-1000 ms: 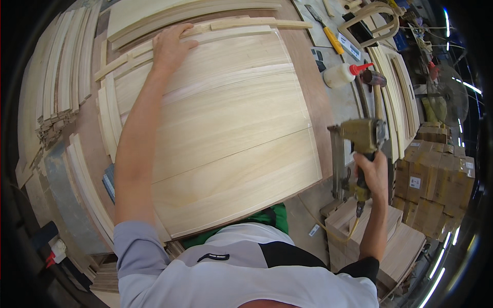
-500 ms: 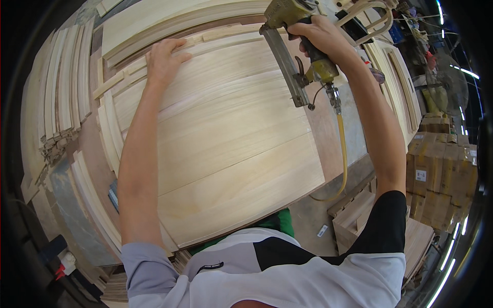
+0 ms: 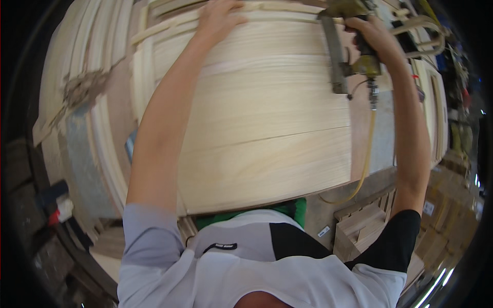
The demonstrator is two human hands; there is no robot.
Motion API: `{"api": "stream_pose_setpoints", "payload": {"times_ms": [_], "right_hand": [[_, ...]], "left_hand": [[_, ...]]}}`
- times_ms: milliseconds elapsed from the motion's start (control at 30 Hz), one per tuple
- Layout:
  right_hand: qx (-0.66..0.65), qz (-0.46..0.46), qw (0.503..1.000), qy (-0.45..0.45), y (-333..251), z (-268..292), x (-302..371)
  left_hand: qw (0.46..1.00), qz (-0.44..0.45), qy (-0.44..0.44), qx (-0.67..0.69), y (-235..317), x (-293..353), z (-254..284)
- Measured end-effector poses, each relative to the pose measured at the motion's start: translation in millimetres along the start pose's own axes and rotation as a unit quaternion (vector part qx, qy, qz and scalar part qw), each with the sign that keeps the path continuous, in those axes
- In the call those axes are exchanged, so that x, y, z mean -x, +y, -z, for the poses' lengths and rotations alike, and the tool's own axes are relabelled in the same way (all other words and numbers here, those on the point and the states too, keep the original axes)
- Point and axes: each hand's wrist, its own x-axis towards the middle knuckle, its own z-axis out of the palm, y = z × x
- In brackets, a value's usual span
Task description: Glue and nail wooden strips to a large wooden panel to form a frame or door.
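My right hand (image 3: 379, 40) is wrapped round the handle of an olive-green pneumatic nail gun (image 3: 367, 68). Its long grey magazine (image 3: 334, 56) hangs over the right part of a pale wooden panel (image 3: 267, 113). A yellow air hose (image 3: 367, 164) runs down from the tool's fitting. At the panel's far side, my left hand (image 3: 220, 21) grips a narrow wooden strip (image 3: 169, 25), thumb and fingers closed over it. The panel lies flat, with thin seams between its boards. Motion blurs the picture, and the tool's top is cut off by the dark rim.
Long wooden strips (image 3: 84, 41) are stacked at the left. More strips (image 3: 108, 149) lie beside the panel's left edge. Frame-like wooden pieces (image 3: 435, 102) lie at the right. Below them stand a wooden crate (image 3: 359, 228) and cardboard boxes (image 3: 449, 205).
The view has shifted, so panel, hands and nail gun appear farther right and higher. My right hand keeps its hold on the nail gun; my left stays at the strip.
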Motion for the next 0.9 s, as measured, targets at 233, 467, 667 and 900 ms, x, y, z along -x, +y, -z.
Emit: {"api": "stream_pose_setpoints", "payload": {"times_ms": [233, 467, 667, 900], "right_hand": [[-0.037, 0.020, 0.999, -0.010, -7, -5, 4], [-0.015, -0.026, 0.999, -0.021, -4, 3, -9], [0.000, -0.020, 1.000, 0.018, -24, -9, 9], [0.019, -0.014, 1.000, 0.017, -73, -19, 23]], "left_hand": [[1.000, -0.005, 0.028, -0.004, -29, 30, 82], [0.993, 0.119, -0.005, -0.027, -99, 92, 141], [0.973, 0.194, 0.037, -0.120, -100, 101, 118], [0.970, 0.212, 0.087, -0.086, -93, 96, 110]]}}
